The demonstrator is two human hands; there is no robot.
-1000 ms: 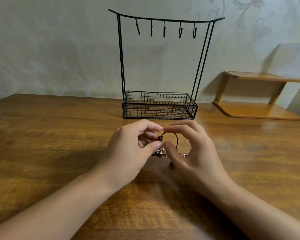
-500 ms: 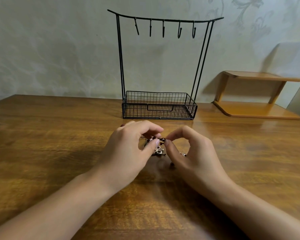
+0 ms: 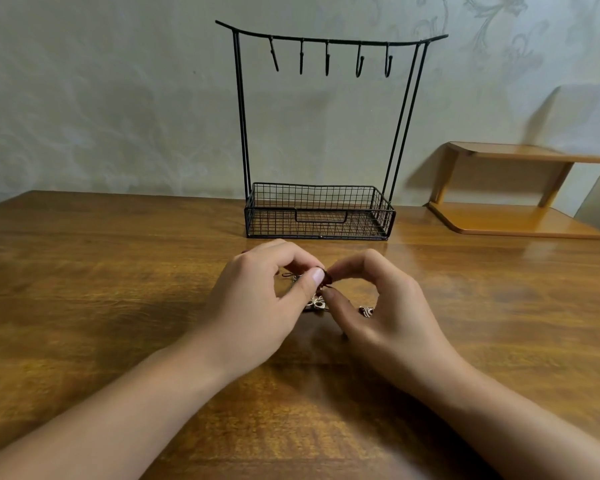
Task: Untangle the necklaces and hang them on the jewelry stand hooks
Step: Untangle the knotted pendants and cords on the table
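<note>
A small tangle of necklaces (image 3: 317,301) with dark cord and silvery pendants lies on the wooden table (image 3: 118,289), mostly hidden between my hands. My left hand (image 3: 257,306) pinches the dark cord between thumb and forefinger. My right hand (image 3: 381,306) pinches the same cord right beside it, fingertips nearly touching the left ones. Another pendant (image 3: 366,310) peeks out under my right palm. Behind them stands the black wire jewelry stand (image 3: 321,133), with several bare hooks (image 3: 326,60) on its top bar and a mesh basket (image 3: 319,216) at its base.
A small two-tier wooden shelf (image 3: 513,216) sits at the back right against the pale patterned wall. The table stretches wide to the left and right of my hands.
My right fingers closed in from an open arch to a pinch at the cord by my left thumb. The raised cord loop has dropped out of sight. Both hands stayed in place.
</note>
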